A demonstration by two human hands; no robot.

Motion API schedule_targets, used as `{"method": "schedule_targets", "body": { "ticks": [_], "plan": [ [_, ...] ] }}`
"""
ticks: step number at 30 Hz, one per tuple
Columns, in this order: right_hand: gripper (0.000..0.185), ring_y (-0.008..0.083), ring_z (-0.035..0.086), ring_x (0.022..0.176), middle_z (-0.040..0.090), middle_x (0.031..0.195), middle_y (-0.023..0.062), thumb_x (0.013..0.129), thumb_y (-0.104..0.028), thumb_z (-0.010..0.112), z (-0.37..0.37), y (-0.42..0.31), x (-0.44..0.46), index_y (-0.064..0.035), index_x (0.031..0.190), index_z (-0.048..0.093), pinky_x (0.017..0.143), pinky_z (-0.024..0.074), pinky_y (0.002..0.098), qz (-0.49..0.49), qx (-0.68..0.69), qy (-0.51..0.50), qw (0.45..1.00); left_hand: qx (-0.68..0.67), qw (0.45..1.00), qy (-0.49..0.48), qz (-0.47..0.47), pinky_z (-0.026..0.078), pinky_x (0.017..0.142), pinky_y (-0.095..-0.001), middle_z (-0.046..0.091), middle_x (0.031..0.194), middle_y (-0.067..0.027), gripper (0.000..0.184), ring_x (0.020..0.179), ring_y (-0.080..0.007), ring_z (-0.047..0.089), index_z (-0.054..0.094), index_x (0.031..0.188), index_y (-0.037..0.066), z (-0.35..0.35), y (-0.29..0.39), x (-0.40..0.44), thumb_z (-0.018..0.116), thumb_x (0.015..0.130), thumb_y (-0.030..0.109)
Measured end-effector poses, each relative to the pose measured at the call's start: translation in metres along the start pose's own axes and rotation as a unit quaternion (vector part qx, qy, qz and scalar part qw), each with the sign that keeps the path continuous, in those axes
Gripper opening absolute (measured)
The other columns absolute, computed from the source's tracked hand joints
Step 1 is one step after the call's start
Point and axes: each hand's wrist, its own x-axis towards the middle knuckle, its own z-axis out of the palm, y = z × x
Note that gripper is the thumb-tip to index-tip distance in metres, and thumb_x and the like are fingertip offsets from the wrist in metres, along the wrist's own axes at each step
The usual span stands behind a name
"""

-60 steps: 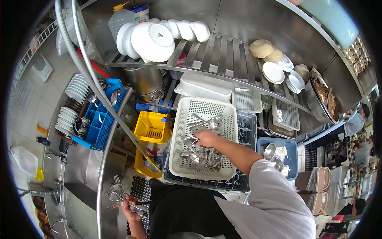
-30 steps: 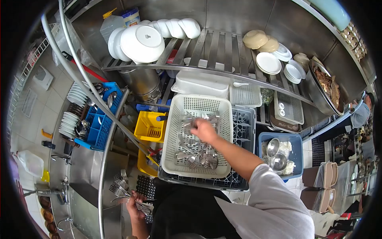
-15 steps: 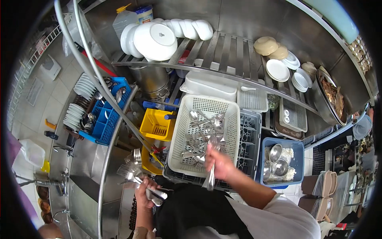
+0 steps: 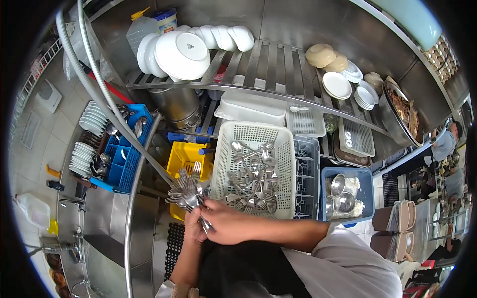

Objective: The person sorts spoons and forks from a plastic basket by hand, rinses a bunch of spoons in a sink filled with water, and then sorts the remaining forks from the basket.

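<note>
My left hand (image 4: 194, 227) is closed round the handles of a bunch of forks (image 4: 185, 191), tines pointing up and away from me. Against it, my right hand (image 4: 222, 221) is closed at the same handles, its fingers partly hidden. To the right of the bunch stands a white perforated basket (image 4: 292, 159) with loose spoons and forks (image 4: 254, 171) lying in it at all angles. A yellow basket (image 4: 180, 156) sits just beyond the forks, and the bunch overlaps its near part in view.
A dark grey rack (image 4: 307, 186) lies under the white basket. On the right is a blue tub (image 4: 367, 198) with metal bowls. A slatted steel shelf (image 4: 253, 64) holds white bowls (image 4: 181, 54). Left, a blue cutlery rack (image 4: 117, 171) stands beside the sink (image 4: 107, 213). A hose (image 4: 94, 84) hangs in front.
My right hand has moved left from over the white basket to my left hand, bringing its cutlery to the bunch. The left hand has risen slightly and moved right.
</note>
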Motion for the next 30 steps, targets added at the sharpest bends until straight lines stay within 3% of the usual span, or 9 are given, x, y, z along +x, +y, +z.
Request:
{"method": "schedule_targets", "body": {
  "ticks": [2,4,6,8,12,19,23,27,30],
  "plan": [
    [0.038,0.0381,0.072,0.087,0.074,0.096,0.0163,0.089,-0.018,0.067,-0.045,0.026,0.029,-0.0094,0.126,0.069,0.085,0.0584,0.0448,0.159,0.279,-0.275,0.906,-0.017,0.996,0.067,-0.060,0.058,0.093,-0.0427,0.068,0.106,-0.0063,0.043,0.097,-0.0205,0.067,0.058,0.125,0.003,-0.012,0.001,-0.001,0.074,0.086,0.012],
    [0.022,0.0350,0.072,0.086,0.076,0.093,0.0122,0.085,-0.017,0.068,-0.028,0.081,0.033,-0.0118,0.104,0.077,0.084,0.0567,0.0465,0.329,0.288,-0.094,0.894,-0.166,0.982,-0.040,-0.080,0.054,0.083,-0.0377,0.060,0.089,-0.0024,0.032,0.080,-0.0152,0.059,0.059,0.110,0.004,-0.018,0.005,-0.011,0.075,0.084,0.012],
    [0.026,0.0372,0.070,0.092,0.074,0.102,0.0142,0.085,-0.017,0.068,0.018,0.179,0.018,-0.0106,0.109,0.074,0.086,0.0559,0.0478,0.192,0.036,-0.075,0.978,-0.152,0.987,-0.022,-0.042,0.051,0.080,-0.0375,0.054,0.083,-0.0010,0.030,0.073,-0.0140,0.052,0.058,0.104,0.006,-0.012,0.006,-0.030,0.077,0.082,0.014],
    [0.026,0.0375,0.063,0.110,0.066,0.113,0.0147,0.088,-0.015,0.063,0.045,0.223,-0.012,-0.0086,0.112,0.071,0.092,0.0523,0.0511,0.159,-0.107,-0.139,0.972,-0.082,0.996,-0.013,-0.022,0.051,0.082,-0.0378,0.053,0.081,-0.0003,0.031,0.074,-0.0143,0.051,0.059,0.105,0.006,-0.014,0.002,-0.053,0.078,0.081,0.013],
    [0.027,0.0361,0.053,0.122,0.058,0.120,0.0135,0.090,-0.014,0.059,0.056,0.241,-0.042,-0.0086,0.114,0.069,0.097,0.0477,0.0517,0.099,-0.168,-0.147,0.970,-0.094,0.995,-0.019,-0.021,0.050,0.093,-0.0387,0.047,0.077,0.0014,0.031,0.080,-0.0158,0.052,0.059,0.104,0.009,-0.033,-0.004,-0.070,0.078,0.080,0.018],
    [0.021,0.0291,0.052,0.116,0.058,0.114,0.0083,0.083,-0.019,0.065,0.036,0.239,-0.027,-0.0078,0.098,0.073,0.096,0.0450,0.0454,0.021,-0.229,-0.307,0.924,-0.101,0.988,0.088,0.078,0.054,0.083,-0.0405,0.062,0.086,-0.0024,0.023,0.078,-0.0160,0.058,0.063,0.104,0.003,-0.026,0.011,-0.070,0.075,0.087,0.012],
    [0.022,0.0294,0.062,0.098,0.064,0.096,0.0081,0.097,-0.025,0.060,0.023,0.233,0.002,-0.0043,0.100,0.067,0.088,0.0508,0.0460,0.154,0.020,-0.123,0.980,-0.050,0.990,0.059,0.116,0.054,0.081,-0.0423,0.068,0.088,-0.0047,0.027,0.078,-0.0200,0.061,0.067,0.106,0.005,-0.002,0.031,-0.068,0.079,0.082,0.003],
    [0.034,0.0207,0.067,0.084,0.068,0.085,0.0045,0.108,-0.035,0.053,0.000,0.190,0.049,-0.0029,0.111,0.062,0.080,0.0548,0.0403,0.352,0.355,-0.052,0.864,0.030,0.993,-0.011,0.116,0.051,0.079,-0.0429,0.062,0.089,-0.0014,0.038,0.076,-0.0164,0.058,0.060,0.113,0.007,0.016,0.034,-0.062,0.081,0.081,0.010],
    [0.036,0.0122,0.064,0.097,0.073,0.105,0.0043,0.105,-0.032,0.063,-0.014,0.103,0.084,-0.0025,0.126,0.065,0.084,0.0527,0.0333,0.135,0.420,-0.009,0.897,0.021,0.995,-0.046,0.080,0.052,0.075,-0.0422,0.065,0.085,-0.0059,0.034,0.074,-0.0206,0.061,0.064,0.105,0.005,0.038,0.025,-0.054,0.083,0.078,0.006]
  ]
}}
